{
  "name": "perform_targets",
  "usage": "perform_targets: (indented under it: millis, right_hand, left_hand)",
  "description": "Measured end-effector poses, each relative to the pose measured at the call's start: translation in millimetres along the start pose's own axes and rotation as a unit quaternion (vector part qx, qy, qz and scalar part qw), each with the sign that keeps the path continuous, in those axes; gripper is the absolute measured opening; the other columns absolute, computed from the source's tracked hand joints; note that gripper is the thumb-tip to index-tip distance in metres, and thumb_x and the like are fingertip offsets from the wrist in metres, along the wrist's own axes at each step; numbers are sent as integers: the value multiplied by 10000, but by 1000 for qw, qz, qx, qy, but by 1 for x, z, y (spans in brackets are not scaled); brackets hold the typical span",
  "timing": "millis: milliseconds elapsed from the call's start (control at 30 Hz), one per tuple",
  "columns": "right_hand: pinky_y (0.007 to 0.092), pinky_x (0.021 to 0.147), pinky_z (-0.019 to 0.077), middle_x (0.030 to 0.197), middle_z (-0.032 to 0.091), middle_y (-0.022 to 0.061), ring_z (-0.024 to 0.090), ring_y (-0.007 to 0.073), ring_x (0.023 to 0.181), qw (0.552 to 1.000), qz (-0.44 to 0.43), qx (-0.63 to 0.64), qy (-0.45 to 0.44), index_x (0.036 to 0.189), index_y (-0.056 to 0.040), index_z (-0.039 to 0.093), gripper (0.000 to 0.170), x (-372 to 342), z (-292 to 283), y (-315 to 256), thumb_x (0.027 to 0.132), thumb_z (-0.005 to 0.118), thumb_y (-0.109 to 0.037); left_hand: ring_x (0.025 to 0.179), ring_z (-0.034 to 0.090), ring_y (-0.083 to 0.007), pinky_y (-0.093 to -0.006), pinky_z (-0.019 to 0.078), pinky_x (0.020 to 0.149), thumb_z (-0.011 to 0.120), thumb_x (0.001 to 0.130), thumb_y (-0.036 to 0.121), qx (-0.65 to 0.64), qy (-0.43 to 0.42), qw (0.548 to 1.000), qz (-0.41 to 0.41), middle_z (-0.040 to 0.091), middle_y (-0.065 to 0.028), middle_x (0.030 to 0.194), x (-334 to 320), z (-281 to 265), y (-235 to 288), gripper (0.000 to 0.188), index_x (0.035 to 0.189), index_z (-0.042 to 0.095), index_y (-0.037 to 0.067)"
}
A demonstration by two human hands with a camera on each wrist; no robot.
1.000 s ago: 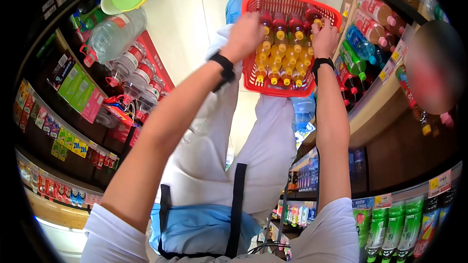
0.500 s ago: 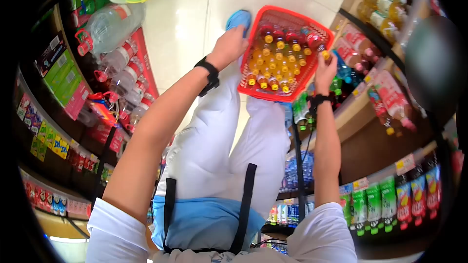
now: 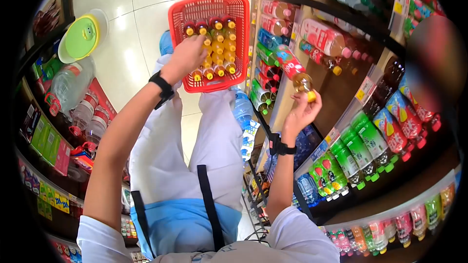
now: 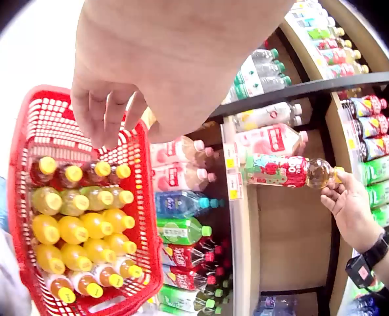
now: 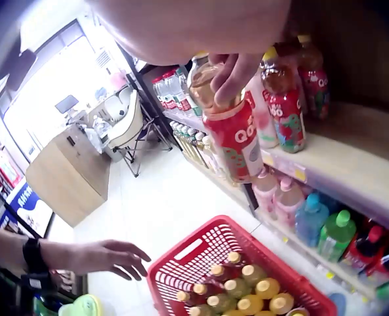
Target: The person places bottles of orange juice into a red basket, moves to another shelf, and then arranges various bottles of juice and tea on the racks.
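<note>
My right hand grips a juice bottle near its yellow cap. The bottle has a red label and pale brown liquid, and it is held tilted in front of the shelf at the right. In the right wrist view, the fingers wrap the bottle's upper part. My left hand is over the left side of the red basket, its fingers loosely extended and holding nothing. Rows of small bottles with yellow caps stand in the basket, orange, yellowish and dark red.
A similar red-labelled bottle stands on the shelf board, beside pink-labelled bottles. Below are more drinks, including a blue bottle. Big water bottles and a green-lidded tub line the left side of the aisle.
My right hand has lifted the juice bottle out of the basket's far right corner and carried it right toward the shelf. My left hand stays by the basket's left side. The head view has turned right.
</note>
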State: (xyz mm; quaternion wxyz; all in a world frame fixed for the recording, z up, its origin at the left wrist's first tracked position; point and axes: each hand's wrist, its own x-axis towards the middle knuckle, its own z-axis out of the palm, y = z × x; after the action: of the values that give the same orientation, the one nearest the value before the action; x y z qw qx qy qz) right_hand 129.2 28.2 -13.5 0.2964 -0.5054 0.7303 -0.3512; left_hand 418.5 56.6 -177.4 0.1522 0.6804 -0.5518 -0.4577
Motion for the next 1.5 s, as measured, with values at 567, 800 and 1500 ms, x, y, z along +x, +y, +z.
perform_targets:
  millis: [567,800,1500]
  right_hand:
    - [294,711,459,1015,591,134,531,173,796,994,-23,-78,80,1294,64,491,407,118,-72,108,1011,548,-222]
    - [279,685,460,988,609,136,541,168,770,995,-69,-49,55,1260,81,510,411,174,-50,98,1000,550,-235]
    - [433,1020,449,1395,482,167,527,285,1253,955,-19,294,-13,1458,-84,370,588,217,-34,124,989,382,-438]
  left_hand:
    - [990,570,-377,-452,488,869,674,848,181,-115,104,980,122,568,-187,1097,49,151,202,479,1264,495,24]
    - [1149,487,-399,-441,433,994,766,790,208,-132,226,955,140,473,-230,1255,81,170,234,727,1379,399,-8]
    - [1084,566,-442,-450,518,886,702,849,164,-225,217,943,114,412,-278,1319,90,199,238,679,1400,355,-29]
